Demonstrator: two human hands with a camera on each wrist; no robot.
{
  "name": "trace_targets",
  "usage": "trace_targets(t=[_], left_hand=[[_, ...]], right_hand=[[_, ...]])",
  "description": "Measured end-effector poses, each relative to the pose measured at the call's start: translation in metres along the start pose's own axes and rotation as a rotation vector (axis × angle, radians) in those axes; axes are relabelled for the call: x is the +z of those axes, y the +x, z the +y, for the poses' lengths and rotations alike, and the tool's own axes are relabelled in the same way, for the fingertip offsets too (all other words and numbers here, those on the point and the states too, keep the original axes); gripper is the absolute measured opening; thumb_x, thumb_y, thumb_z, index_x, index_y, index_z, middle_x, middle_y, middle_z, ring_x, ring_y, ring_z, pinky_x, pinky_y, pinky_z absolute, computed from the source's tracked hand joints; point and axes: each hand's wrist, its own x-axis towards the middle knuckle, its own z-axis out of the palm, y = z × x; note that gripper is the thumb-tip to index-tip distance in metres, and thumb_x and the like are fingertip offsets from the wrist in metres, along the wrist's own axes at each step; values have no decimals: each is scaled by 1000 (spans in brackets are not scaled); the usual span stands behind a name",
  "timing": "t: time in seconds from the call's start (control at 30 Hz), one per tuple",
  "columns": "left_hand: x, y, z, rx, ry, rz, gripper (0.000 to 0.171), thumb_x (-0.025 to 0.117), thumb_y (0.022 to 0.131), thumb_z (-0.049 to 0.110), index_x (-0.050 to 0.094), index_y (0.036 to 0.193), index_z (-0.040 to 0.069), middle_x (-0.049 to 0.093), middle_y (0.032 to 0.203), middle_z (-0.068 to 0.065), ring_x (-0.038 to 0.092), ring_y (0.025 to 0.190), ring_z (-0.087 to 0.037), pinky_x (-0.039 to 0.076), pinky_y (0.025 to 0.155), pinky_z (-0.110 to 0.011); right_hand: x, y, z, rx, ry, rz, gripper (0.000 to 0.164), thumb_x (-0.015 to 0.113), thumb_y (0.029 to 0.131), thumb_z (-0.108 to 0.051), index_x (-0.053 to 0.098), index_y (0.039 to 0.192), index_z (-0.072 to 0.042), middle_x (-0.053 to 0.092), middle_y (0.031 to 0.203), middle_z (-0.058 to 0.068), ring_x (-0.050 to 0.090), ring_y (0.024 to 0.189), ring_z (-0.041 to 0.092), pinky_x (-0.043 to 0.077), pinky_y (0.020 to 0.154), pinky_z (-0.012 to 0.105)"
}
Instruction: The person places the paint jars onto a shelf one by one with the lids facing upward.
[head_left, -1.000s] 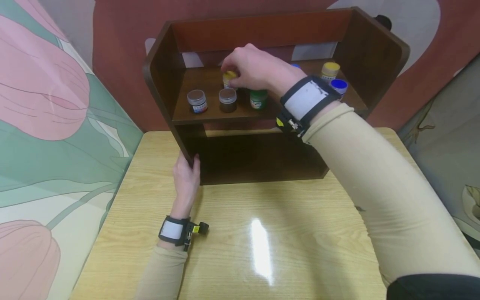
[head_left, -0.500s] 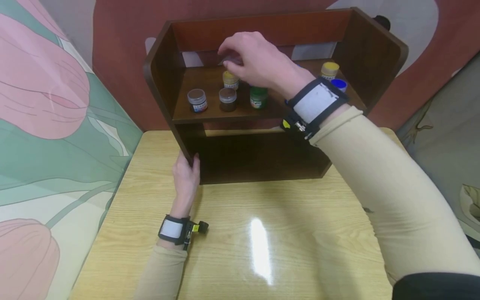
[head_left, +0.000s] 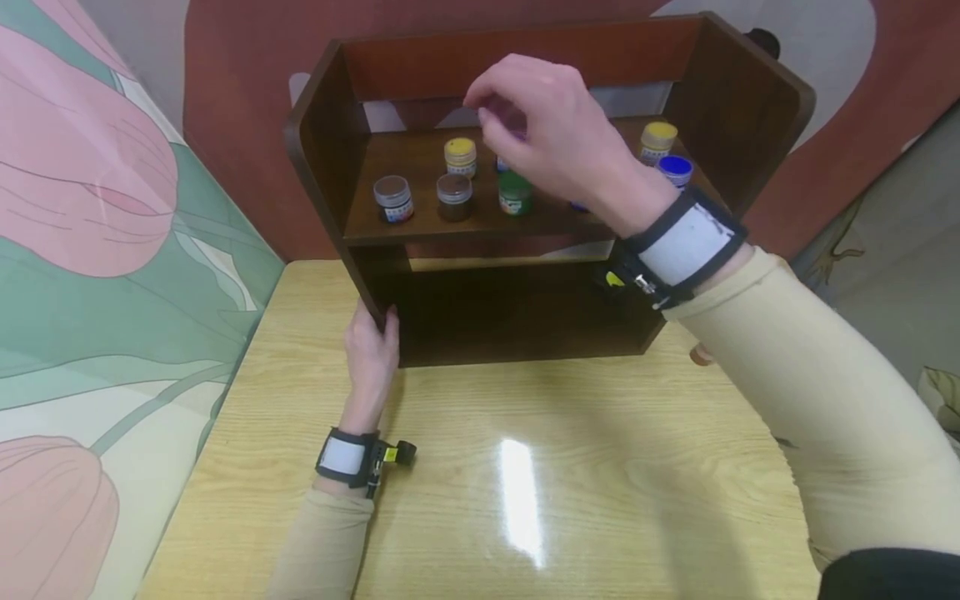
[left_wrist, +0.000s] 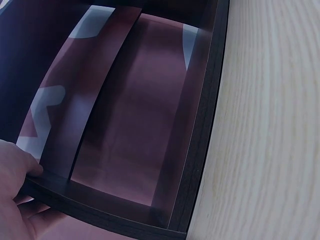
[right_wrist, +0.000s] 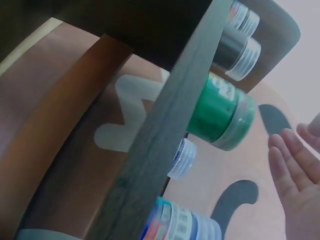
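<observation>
A dark brown wooden two-tier shelf (head_left: 525, 312) stands on the table, with small paint jars on its upper board. My left hand (head_left: 371, 354) grips the edge of its left side panel, the thumb on the inner face in the left wrist view. My right hand (head_left: 558, 125) is raised above the upper board with fingers loosely bent, holding nothing. Below and left of it are a yellow jar (head_left: 460, 158), a dark brown jar (head_left: 454, 198), a green jar (head_left: 515, 194) and a clear-lidded dark jar (head_left: 393, 200). Other jars behind the right hand are partly hidden.
At the shelf's right end stand another yellow jar (head_left: 657, 143) and a blue-lidded jar (head_left: 676, 171). The light wooden table (head_left: 450, 467) extends in front. A small brownish rounded thing (head_left: 701, 356) shows beside my right sleeve. Patterned cloth (head_left: 247, 67) hangs behind.
My right hand has let go of the left yellow jar, risen off it and moved right. That jar stays on the upper board. My left hand keeps its grip on the shelf.
</observation>
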Motion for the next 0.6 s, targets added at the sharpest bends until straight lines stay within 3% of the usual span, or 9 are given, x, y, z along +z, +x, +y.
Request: trace_targets(t=[0.13, 0.23, 0.4, 0.6], left_hand=[[-1, 1, 1, -7, 2, -2, 25, 62, 96, 15, 59, 112, -4, 70, 101, -26, 68, 95, -45, 54, 81, -56], [-2, 1, 1, -14, 6, -4, 24, 62, 97, 15, 59, 112, -4, 70, 102, -26, 68, 96, -45, 55, 82, -55], [-2, 2, 1, -21, 7, -19, 25, 61, 98, 16, 58, 114, -3, 70, 106, -25, 69, 98, -43, 56, 83, -54], [-1, 2, 1, -30, 5, -30, 25, 60, 98, 15, 58, 116, -2, 70, 109, -25, 68, 101, -43, 56, 85, -54]], right_hand=[[-5, -19, -2, -101, 34, 112, 24, 55, 99, -15, 69, 113, -1, 72, 111, 14, 66, 100, 25, 55, 92, 37], [-7, -34, 0, -164, 41, 151, 22, 57, 98, -12, 69, 108, 2, 73, 106, 16, 66, 97, 27, 56, 90, 38], [-6, -63, 6, -215, 46, 143, 17, 62, 94, -8, 69, 104, 4, 73, 99, 16, 64, 82, 24, 52, 75, 28], [5, -106, 18, -241, 117, 93, 13, 66, 89, -4, 70, 100, 2, 73, 90, 13, 60, 75, 18, 49, 71, 18]])
